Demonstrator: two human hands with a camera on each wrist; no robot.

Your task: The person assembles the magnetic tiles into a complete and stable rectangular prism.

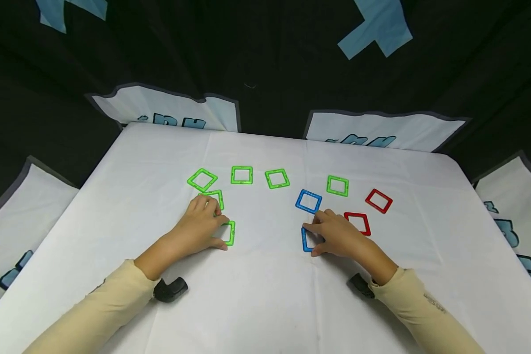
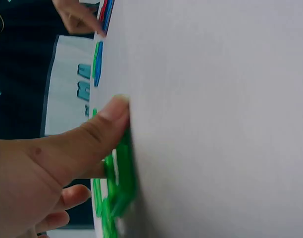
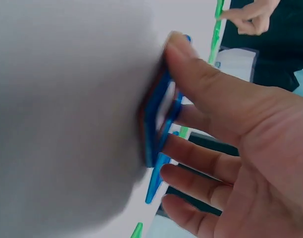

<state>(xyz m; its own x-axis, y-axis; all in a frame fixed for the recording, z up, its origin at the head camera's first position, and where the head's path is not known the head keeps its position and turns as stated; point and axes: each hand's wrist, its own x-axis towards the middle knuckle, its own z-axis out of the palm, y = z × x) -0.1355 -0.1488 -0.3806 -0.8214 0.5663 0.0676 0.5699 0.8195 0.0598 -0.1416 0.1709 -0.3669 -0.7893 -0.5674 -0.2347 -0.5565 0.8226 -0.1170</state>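
Observation:
My left hand (image 1: pixel 199 223) pinches a green square magnetic tile (image 1: pixel 232 233) on the white table, thumb on its near edge. That green tile (image 2: pixel 124 168) is partly behind the thumb in the left wrist view. Another green tile (image 1: pixel 221 199) lies just beyond, half covered by the fingers. With thumb and forefinger my right hand (image 1: pixel 336 233) grips a blue square tile (image 1: pixel 305 240); the other fingers hang loosely curled in the right wrist view. A second blue tile (image 1: pixel 298 197) lies beyond it. One red tile (image 1: pixel 367 226) is beside the right hand, partly hidden.
Several green tiles, among them one at the back (image 1: pixel 241 167) and one right of centre (image 1: pixel 338 193), lie across the white table (image 1: pixel 265 305). A second red tile (image 1: pixel 388 207) lies further right. A black curtain (image 1: pixel 274 64) hangs behind the table's far edge.

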